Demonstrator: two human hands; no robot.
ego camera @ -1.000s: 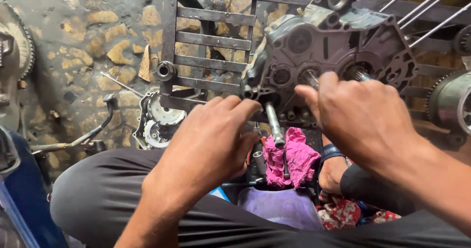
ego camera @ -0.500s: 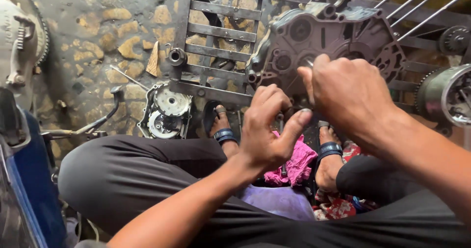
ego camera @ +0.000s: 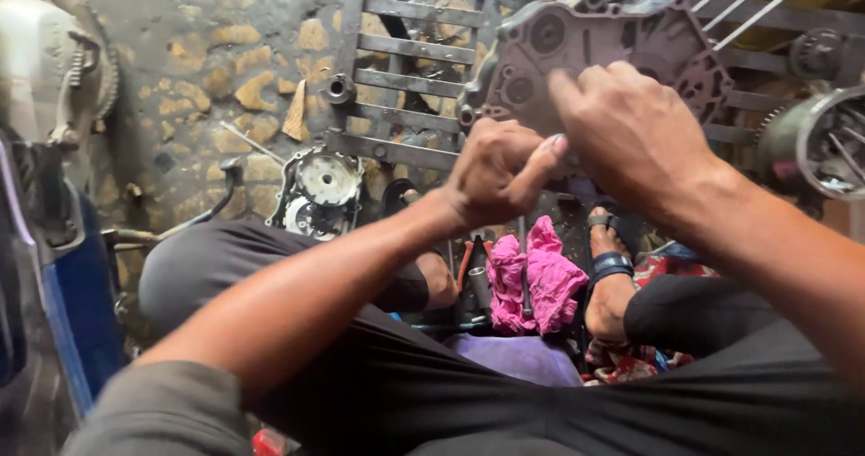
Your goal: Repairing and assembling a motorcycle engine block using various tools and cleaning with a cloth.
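Observation:
A grey metal engine casing [ego camera: 577,46] leans against a metal grate [ego camera: 405,77] in front of me. My right hand [ego camera: 631,136] rests on the casing's lower middle, fingers curled over its face; what it grips is hidden. My left hand [ego camera: 496,172] is closed just left of it, thumb touching the right hand's fingers, at the casing's lower edge. Whether the left hand holds anything small cannot be seen. Below the hands a pink rag [ego camera: 536,280] lies between my feet with a thin metal tool [ego camera: 523,276] on it.
A round metal cover with a gear [ego camera: 320,190] lies on the stone floor at the left. A wheel hub with spokes [ego camera: 824,141] is at the right. My knees in dark trousers fill the foreground, sandalled foot [ego camera: 613,271] beside the rag. A blue machine part [ego camera: 54,285] stands at far left.
My left hand has lifted from near the rag up to the casing beside the right hand. The metal shafts that showed on the casing are now covered by my hands.

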